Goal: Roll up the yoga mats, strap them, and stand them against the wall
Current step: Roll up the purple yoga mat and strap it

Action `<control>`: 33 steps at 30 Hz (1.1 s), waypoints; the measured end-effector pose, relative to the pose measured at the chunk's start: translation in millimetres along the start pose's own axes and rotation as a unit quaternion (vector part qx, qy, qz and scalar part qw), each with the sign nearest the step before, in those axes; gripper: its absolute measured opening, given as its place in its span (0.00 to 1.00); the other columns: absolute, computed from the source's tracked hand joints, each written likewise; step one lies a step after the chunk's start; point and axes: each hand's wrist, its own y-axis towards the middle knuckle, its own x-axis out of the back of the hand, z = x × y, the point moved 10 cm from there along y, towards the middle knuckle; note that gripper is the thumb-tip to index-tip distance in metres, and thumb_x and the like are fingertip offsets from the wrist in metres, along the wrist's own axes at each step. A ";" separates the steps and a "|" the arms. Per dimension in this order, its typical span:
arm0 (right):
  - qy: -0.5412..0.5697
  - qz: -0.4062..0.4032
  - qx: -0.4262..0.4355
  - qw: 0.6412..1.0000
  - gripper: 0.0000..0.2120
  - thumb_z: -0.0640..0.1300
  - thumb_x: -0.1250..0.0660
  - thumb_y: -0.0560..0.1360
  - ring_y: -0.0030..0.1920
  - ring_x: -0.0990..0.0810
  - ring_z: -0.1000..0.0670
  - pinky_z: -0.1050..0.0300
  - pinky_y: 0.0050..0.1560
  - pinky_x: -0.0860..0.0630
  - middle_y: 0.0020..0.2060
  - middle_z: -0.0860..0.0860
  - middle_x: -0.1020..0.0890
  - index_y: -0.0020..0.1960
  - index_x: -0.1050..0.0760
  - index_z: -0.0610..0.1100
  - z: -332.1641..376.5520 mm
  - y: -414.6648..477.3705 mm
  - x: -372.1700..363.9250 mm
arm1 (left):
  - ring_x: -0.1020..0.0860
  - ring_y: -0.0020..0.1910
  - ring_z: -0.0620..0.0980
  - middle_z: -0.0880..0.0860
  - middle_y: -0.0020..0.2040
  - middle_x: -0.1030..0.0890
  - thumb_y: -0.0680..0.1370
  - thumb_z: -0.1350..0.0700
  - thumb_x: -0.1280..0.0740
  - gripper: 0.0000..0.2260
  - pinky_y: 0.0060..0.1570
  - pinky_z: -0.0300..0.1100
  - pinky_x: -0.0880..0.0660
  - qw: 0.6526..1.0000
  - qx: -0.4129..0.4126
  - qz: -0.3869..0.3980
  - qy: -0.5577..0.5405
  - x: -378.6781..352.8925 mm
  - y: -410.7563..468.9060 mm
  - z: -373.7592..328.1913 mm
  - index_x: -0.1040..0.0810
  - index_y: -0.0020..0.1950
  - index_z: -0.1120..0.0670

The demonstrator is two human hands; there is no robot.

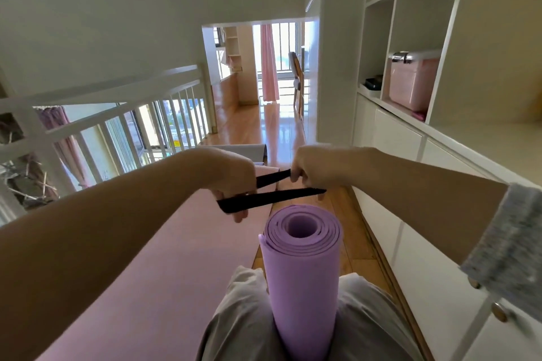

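You are at the strapping step: your left hand (234, 182) and right hand (311, 167) each pinch the black strap (272, 198) above the rolled purple mat (302, 258) standing between your knees, so the next move is probably looping it round the roll.

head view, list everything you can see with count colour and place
rolled yoga mat: 1, purple, upright between the knees
strap: 1 it seems, black, above the rolled mat
flat yoga mat: 1, pink, unrolled on the floor, left
grey mat: 1, grey, beyond the flat mat
storage box: 1, pink, shelf cubby at right
shelving: 1, white, right wall
railing: 1, white, left
curtain: 1, pink, far room
left hand: 1, pinches the strap
right hand: 1, pinches the strap
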 end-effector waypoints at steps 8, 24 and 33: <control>-0.037 0.117 -0.004 0.992 0.18 0.48 0.23 0.68 0.36 0.19 0.53 0.64 0.36 0.23 0.38 0.52 0.20 0.55 0.22 0.44 -14.5 -63.3 -33.7 | 0.23 0.33 0.34 0.49 0.53 0.16 0.74 0.45 0.29 0.39 0.43 0.31 0.23 0.998 -0.043 0.017 0.048 -81.2 -38.0 -0.5 0.45 0.77 0.57; 0.010 0.072 -0.050 0.996 0.37 0.45 0.24 0.70 0.63 0.25 0.49 0.63 0.49 0.25 0.66 0.50 0.25 0.74 0.38 0.45 -71.9 -12.8 -65.5 | 0.20 0.56 0.51 0.54 0.63 0.22 0.75 0.64 0.30 0.36 0.60 0.44 0.24 0.989 -0.048 -0.074 -0.118 -34.2 46.5 2.6 0.44 0.78 0.53; 0.055 0.213 -0.047 0.974 0.27 0.45 0.25 0.70 0.59 0.24 0.49 0.53 0.61 0.24 0.57 0.53 0.22 0.66 0.30 0.48 -94.7 31.5 -97.3 | 0.22 0.54 0.50 0.52 0.57 0.19 0.72 0.58 0.25 0.23 0.55 0.39 0.26 0.997 -0.071 0.004 0.012 -45.5 91.0 0.8 0.25 0.66 0.55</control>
